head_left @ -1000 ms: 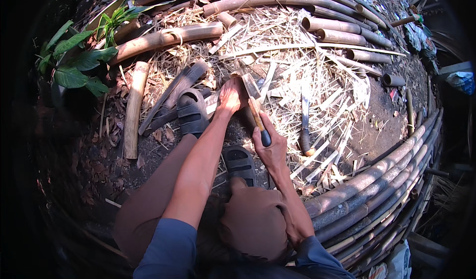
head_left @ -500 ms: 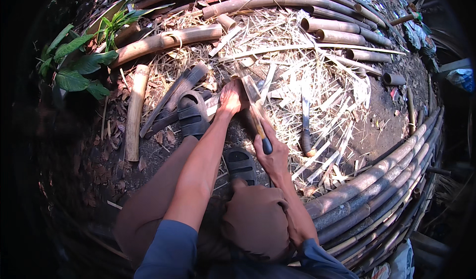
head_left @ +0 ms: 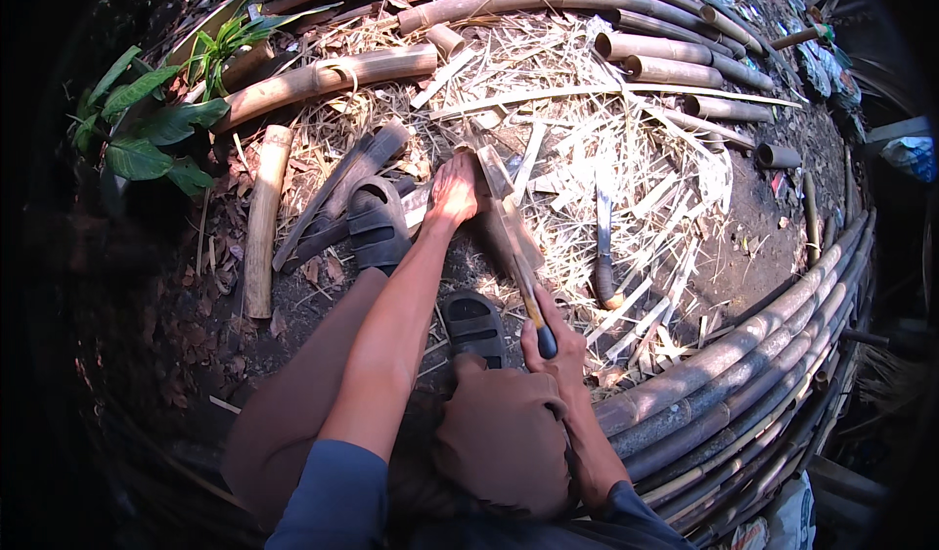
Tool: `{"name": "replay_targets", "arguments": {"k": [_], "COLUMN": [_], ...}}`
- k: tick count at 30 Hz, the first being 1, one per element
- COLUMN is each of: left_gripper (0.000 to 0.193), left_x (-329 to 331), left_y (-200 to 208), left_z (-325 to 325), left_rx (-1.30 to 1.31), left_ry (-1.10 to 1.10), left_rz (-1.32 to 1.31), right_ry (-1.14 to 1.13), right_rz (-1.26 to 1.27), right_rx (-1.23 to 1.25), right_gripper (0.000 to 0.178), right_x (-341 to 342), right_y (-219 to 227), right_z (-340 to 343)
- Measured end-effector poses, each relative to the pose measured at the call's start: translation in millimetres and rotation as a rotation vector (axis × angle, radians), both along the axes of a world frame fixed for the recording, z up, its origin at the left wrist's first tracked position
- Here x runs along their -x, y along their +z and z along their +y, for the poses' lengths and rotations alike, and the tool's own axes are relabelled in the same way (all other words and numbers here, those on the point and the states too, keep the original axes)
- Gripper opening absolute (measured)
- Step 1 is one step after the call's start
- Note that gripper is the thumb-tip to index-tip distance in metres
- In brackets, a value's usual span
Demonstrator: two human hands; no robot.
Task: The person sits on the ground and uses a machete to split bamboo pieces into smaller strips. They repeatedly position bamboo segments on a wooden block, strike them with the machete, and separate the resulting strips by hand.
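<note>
My right hand (head_left: 559,345) is closed around the black-tipped handle of a hand saw (head_left: 509,222), low in front of my right knee. The long, narrow blade slants away from me, across a brown bamboo piece (head_left: 526,240) lying on the ground. At the far end of that piece my left hand (head_left: 455,186) presses down with its fingers wrapped over it, right beside the blade. The cut itself is too small to make out. To the right lies a machete-like tool (head_left: 603,242) with a dark handle toward me.
My sandalled feet, with one sandal (head_left: 380,225) by the left forearm, flank the work. Bamboo shavings (head_left: 558,81) litter the ground. Cut bamboo sections (head_left: 267,222) lie left, a thick one (head_left: 333,79) behind. Long bamboo poles (head_left: 743,364) curve along the right. A leafy plant (head_left: 142,149) stands far left.
My right hand has drawn the saw back toward me and slightly right, baring more of the blade and the bamboo piece. The left hand has stayed in place.
</note>
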State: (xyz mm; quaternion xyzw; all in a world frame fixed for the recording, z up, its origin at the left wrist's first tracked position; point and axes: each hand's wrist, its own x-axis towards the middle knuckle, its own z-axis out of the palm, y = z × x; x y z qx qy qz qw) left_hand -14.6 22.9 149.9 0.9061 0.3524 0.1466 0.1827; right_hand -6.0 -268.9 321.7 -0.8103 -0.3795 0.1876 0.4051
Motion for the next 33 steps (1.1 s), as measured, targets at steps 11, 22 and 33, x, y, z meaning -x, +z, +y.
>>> {"name": "replay_targets", "arguments": {"k": [11,22,33], "left_gripper": [0.072,0.058,0.061], "left_x": [-33.6,-15.8,-24.1], "left_y": [23.4,-2.1,5.5], "left_z": [-22.3,-3.8,-16.9], "left_rx": [0.236,0.230,0.007], "left_ry": [-0.055,-0.011,-0.034], "left_rz": [-0.035,-0.065,0.014], "right_ry": [-0.084,-0.025,-0.013], "right_rz": [-0.097,-0.102,-0.083], "right_rx": [-0.006,-0.007,-0.071], "right_gripper": [0.040,0.049,0.051], "right_x": [-47.1,-18.2,3.7], "right_y": [-12.9,-16.5,-2.0], "right_z": [95.5,52.7,-58.9]}}
